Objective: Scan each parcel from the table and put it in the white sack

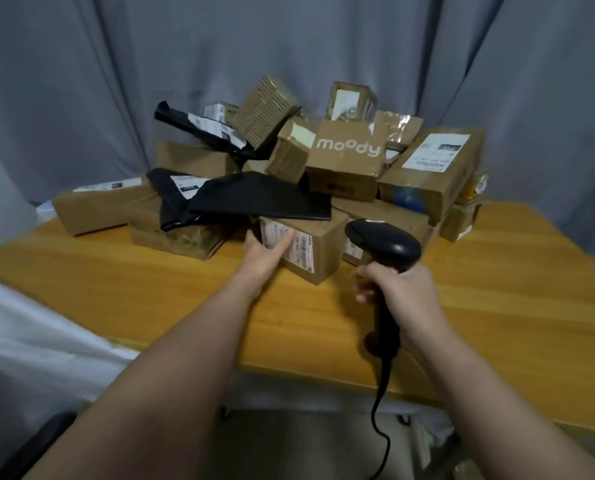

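Head view: the left hand (266, 253) clasps the left corner of a small cardboard box (318, 263) at the near edge of the parcel heap (345, 168) on the wooden table (497, 306), thumb across its label (303, 252); the right hand (405, 294) grips a black barcode scanner (382, 244). Stiff and likely light, the box should lift by opposite faces, though the black mailer bag (265, 199) lying on it may slip.

A parcel-sorting corner: labelled brown cardboard boxes (344, 168) heaped on a yellow-brown wooden table (497, 306), grey curtains (81, 81) behind it, a white fabric sack (29, 323) left of it, a black corded barcode scanner (386, 244) above it.
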The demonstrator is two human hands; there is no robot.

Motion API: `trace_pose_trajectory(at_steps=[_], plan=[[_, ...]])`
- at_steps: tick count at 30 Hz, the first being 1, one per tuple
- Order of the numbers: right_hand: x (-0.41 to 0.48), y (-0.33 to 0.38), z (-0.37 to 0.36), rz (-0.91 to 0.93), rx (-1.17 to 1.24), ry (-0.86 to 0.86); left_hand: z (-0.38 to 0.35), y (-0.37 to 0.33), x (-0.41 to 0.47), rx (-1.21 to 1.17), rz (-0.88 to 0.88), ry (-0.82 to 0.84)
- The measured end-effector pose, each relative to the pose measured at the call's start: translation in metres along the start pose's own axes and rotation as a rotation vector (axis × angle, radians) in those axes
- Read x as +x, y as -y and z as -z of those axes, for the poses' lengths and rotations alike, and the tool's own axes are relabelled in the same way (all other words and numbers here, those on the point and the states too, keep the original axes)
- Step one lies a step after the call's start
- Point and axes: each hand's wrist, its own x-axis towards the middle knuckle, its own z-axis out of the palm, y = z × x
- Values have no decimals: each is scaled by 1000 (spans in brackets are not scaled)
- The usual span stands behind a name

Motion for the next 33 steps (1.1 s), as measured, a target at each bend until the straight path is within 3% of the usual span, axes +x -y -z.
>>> trace_pose_trajectory(at_steps=[7, 15, 20, 23, 25, 28, 31, 33], plan=[[37, 0, -22, -249, 161, 62, -2, 20, 6, -113, -146, 92], [8, -13, -14, -175, 259, 20, 14, 32, -38, -18, -300, -36], [-26, -23, -2, -105, 316, -43, 43, 23, -84, 197, -455, 1], [-38, -29, 1, -133, 414, -87, 50, -10, -90, 594, -688, -54], [-43, -29, -1, -152, 449, -100, 45, -37, -87, 901, -784, 113], [-51, -27, -6, -146, 479, -81, 31, -56, -80, 1274, -688, 393], [-61, -25, -4, -104, 407, -86, 25, -56, -80, 1375, -568, 350], [-67, -24, 2, -57, 300, -80, 28, -55, -84, 1246, -548, 265]])
